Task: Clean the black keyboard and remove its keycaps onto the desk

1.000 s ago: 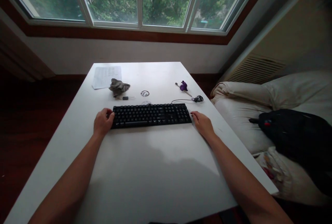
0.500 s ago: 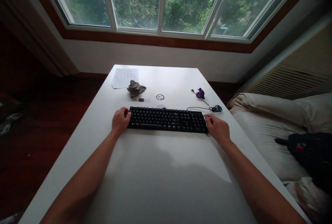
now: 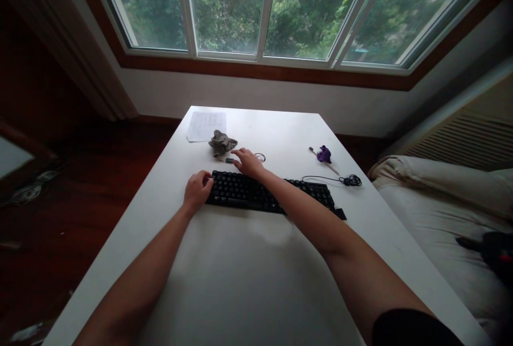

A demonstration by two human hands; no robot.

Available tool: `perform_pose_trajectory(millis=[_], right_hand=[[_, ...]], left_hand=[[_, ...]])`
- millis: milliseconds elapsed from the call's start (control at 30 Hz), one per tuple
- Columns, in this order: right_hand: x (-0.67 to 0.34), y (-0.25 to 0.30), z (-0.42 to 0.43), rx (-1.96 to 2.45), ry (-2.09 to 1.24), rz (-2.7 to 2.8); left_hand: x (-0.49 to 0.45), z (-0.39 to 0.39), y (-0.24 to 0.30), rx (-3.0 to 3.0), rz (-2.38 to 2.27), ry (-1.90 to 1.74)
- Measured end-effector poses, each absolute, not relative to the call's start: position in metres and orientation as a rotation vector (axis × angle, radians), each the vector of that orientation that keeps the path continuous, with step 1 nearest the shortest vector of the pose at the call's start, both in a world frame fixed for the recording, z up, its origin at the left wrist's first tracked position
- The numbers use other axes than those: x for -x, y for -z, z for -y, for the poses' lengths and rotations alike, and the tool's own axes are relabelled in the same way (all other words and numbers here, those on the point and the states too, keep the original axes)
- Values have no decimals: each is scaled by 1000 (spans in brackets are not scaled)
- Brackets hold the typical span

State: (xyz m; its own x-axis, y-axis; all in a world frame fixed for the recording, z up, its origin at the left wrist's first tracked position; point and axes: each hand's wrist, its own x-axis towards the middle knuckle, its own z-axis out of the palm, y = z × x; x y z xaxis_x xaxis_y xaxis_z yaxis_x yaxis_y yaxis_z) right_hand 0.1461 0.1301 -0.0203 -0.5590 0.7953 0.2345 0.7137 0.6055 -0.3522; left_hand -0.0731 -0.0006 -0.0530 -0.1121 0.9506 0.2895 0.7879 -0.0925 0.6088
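A black keyboard (image 3: 256, 194) lies across the white table (image 3: 248, 276). My left hand (image 3: 197, 190) is curled round the keyboard's left end. My right arm crosses over the keyboard, and my right hand (image 3: 247, 162) hovers behind it with fingers stretched out. Its fingertips are beside a small dark tool with a clear handle (image 3: 226, 159) and a small clear round piece (image 3: 260, 157). A crumpled grey cloth (image 3: 222, 142) sits just beyond, with a sheet of paper (image 3: 206, 125) at the table's far left corner.
A purple item on a stick (image 3: 324, 154) and a coiled black cable (image 3: 349, 180) lie at the right of the table. A cushioned seat (image 3: 436, 202) with a black bag (image 3: 495, 252) stands to the right. Dark wooden floor runs along the left, windows behind.
My right hand has left the keyboard's right end and reached across leftward behind the keyboard, toward the small tool. My left hand stays on the left end. The view has shifted left.
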Motion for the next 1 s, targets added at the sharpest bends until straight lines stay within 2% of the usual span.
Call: perform_pose_trajectory(millis=[300, 633, 767, 1000], right_hand=[[-69, 22, -176, 1469, -316, 2322], [-44, 15, -188, 1605, -351, 2360], [-16, 7, -189, 1443, -399, 2244], [10, 13, -181, 1072, -617, 2440]], left_hand=[[77, -3, 52, -1921, -1935, -998], [79, -6, 49, -1918, -1994, -982], [80, -7, 49, -1911, -2000, -973], [83, -5, 51, -1929, -1936, -1024]])
